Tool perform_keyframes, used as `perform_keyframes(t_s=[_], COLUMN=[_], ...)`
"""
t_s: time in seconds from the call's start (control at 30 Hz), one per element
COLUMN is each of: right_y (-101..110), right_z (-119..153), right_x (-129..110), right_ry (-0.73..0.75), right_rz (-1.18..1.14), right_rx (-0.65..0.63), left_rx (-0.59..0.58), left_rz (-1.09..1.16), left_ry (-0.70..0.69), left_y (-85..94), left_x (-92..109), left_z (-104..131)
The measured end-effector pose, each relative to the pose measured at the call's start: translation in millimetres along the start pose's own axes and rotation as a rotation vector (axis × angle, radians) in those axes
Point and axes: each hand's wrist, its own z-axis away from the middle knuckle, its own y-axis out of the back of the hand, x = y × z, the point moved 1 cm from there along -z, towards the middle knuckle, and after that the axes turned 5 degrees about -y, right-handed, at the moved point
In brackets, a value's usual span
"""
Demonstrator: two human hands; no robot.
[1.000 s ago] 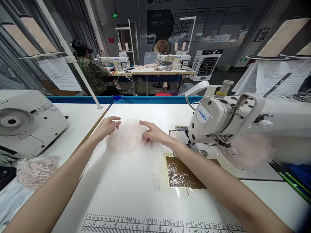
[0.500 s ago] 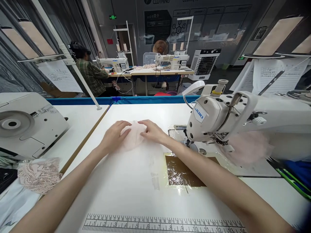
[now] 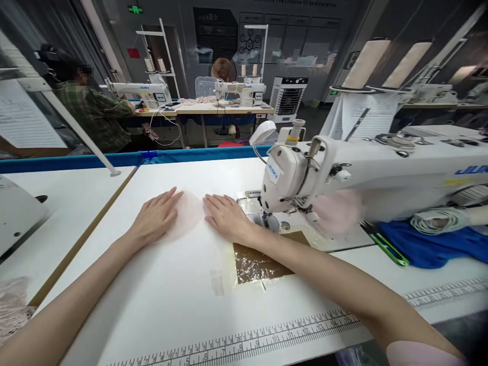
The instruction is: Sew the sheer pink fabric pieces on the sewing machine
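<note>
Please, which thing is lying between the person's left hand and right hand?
In the head view, a sheer pale pink fabric piece lies there on the white table, partly under the left hand and beside the right hand.

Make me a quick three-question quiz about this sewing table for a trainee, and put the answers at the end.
1. True or false: the left hand and right hand are lifting the sheer pink fabric off the table.
2. Which lies right beside the blue cloth? A: fan; B: green-handled tool; C: exit sign.
3. How many large thread cones stand behind the near sewing machine?

Key: 1 false, it lies flat; 2 B; 3 two.
</note>
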Motion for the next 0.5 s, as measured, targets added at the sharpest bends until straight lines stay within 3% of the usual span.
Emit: perform_keyframes(t_s=[0.17, 0.27, 0.4, 0.5], right_y=[7, 5, 5, 15], right_z=[6, 4, 9, 32], right_x=[-12, -17, -13, -10], right_ry=[0.222, 0.247, 0.297, 0.325], right_rz=[0.051, 0.096, 0.104, 0.159], right_rx=[-0.019, -0.077, -0.229, -0.232], left_rx=[-0.02, -0.061, -0.078, -0.073], left_rz=[0.008, 0.05, 0.042, -0.034], left_ry=[-0.039, -0.042, -0.051, -0.042], left_y=[7.0, 5.2, -3.8, -10.3], left_x=[5, 9, 21, 28], left_z=[-25, -38, -41, -37])
